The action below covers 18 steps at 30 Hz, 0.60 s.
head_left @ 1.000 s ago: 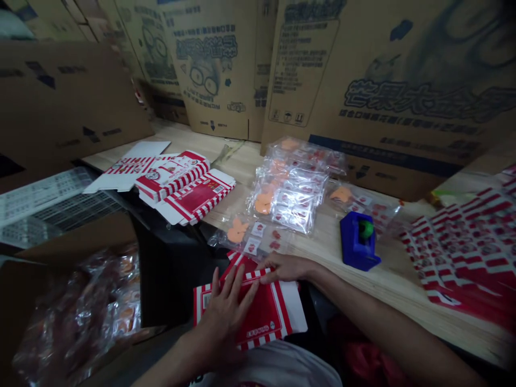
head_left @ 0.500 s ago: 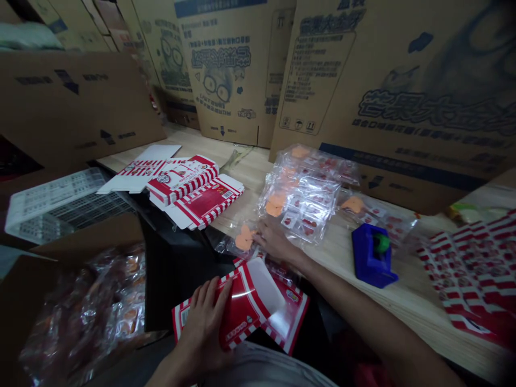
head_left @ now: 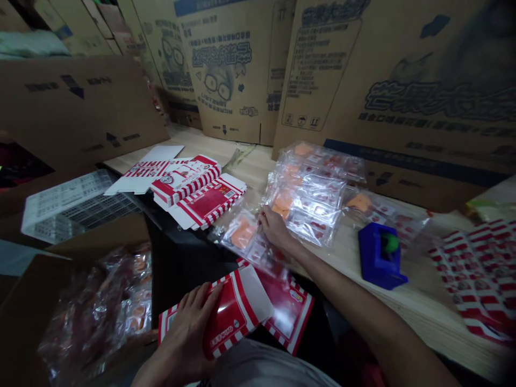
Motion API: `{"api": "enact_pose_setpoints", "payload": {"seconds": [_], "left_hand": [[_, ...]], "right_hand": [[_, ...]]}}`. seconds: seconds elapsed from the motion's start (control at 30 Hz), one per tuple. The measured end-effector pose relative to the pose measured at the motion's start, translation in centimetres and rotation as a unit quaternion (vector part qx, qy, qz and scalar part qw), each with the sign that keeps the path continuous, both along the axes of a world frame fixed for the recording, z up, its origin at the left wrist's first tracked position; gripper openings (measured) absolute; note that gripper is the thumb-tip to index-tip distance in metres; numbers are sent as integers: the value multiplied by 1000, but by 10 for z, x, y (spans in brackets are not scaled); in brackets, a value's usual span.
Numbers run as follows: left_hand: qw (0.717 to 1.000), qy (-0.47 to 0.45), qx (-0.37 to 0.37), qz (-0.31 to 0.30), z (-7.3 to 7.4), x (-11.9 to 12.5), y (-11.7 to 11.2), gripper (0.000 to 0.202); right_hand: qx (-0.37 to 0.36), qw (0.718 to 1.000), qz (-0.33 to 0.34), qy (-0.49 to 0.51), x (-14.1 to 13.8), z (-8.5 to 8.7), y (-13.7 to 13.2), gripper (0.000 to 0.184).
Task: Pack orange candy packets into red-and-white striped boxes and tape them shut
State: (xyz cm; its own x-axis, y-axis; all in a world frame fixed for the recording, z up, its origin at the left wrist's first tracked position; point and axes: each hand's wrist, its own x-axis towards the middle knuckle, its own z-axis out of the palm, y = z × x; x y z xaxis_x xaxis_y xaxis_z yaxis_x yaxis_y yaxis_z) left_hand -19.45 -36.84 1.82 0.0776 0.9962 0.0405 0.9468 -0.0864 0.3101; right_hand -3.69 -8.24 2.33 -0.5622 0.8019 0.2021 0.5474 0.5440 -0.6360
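Left hand [head_left: 187,333] grasps a partly opened red-and-white striped carton [head_left: 231,314] by its left side, fingers wrapped over the front panel, low at 6 o'clock of the view. Right hand [head_left: 274,228] reaches to 12 o'clock of the carton and pinches the right edge of a clear packet [head_left: 244,236] holding an orange piece, at the near edge of the wooden table [head_left: 403,301]. Pile of like packets [head_left: 312,191] lies just at 2 o'clock of that hand; blue tape dispenser [head_left: 379,258] at 3 o'clock, well apart; flat cartons [head_left: 197,191] at 10 o'clock.
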Motion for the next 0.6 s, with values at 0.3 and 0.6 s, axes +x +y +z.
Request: {"api": "enact_pose_setpoints", "payload": {"seconds": [0.3,0.6], "left_hand": [[999,36,31,3,-1,13,36,109],[995,50,65,-52,-3,38,51,108]], "right_hand": [[56,996,-48,52,87,55,-41,49],[-28,993,72,-84,168,40,-60,55]]}}
